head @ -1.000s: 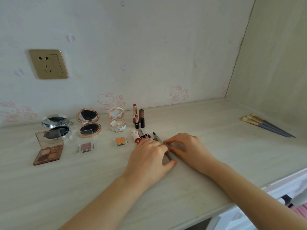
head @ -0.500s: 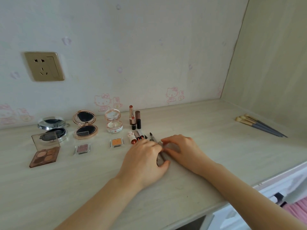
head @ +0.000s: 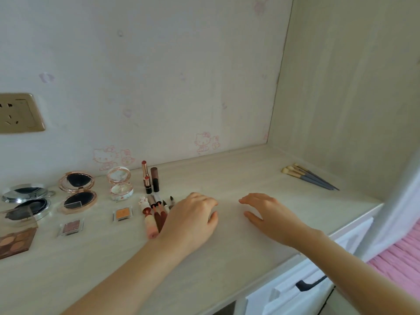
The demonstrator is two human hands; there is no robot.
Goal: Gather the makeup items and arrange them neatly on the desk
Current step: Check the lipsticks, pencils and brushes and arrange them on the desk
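Note:
Makeup lies in rows at the desk's left: a silver compact (head: 27, 200), a rose-gold compact (head: 78, 192), a floral compact (head: 120, 185), a brown eyeshadow palette (head: 14, 242), two small single shadows (head: 71, 227) (head: 122, 213), upright lipsticks (head: 150, 179) and several lip tubes lying flat (head: 154, 215). My left hand (head: 191, 220) rests palm down beside the tubes, covering the pencils' lower ends; their tips (head: 171, 201) stick out. My right hand (head: 270, 214) hovers open just right of it, holding nothing. Three grey-handled brushes (head: 309, 176) lie at the far right.
The pale wooden desk (head: 227, 258) ends in a front edge low right, with a white drawer and black handle (head: 309, 284) below. A side panel (head: 352, 98) walls the right. A wall socket (head: 18, 113) sits upper left.
My right hand has let go of the pencil and moved right, apart from my left hand. The view has turned to the right.

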